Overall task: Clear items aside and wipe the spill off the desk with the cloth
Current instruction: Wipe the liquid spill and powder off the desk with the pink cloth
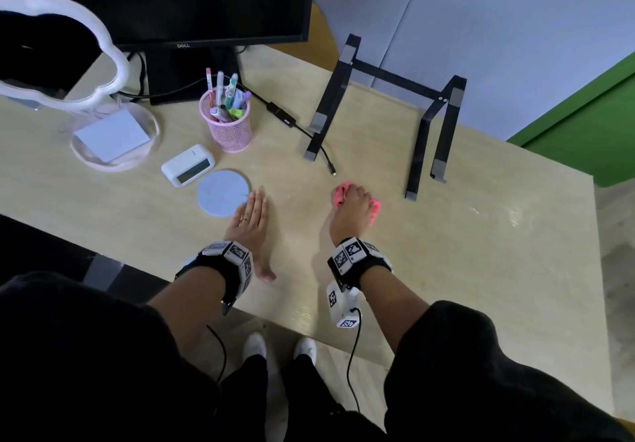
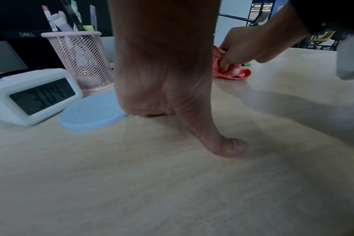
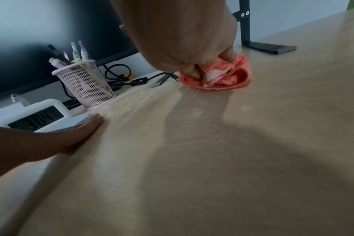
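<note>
Cloth [image 1: 357, 201], bunched under my right hand [image 1: 354, 209] whose fingers clamp it against the worktop [image 1: 464, 252] to wipe, while my left hand [image 1: 249, 216] lies flat, fingers straight, bracing me.

The head view looks steeply down on the table [image 1: 446, 270] from above. Each wrist view sits low, close over the tabletop, facing the far edge. All three share the pink mesh pen cup [image 1: 226, 125] and the digital clock [image 2: 32, 95].
</note>
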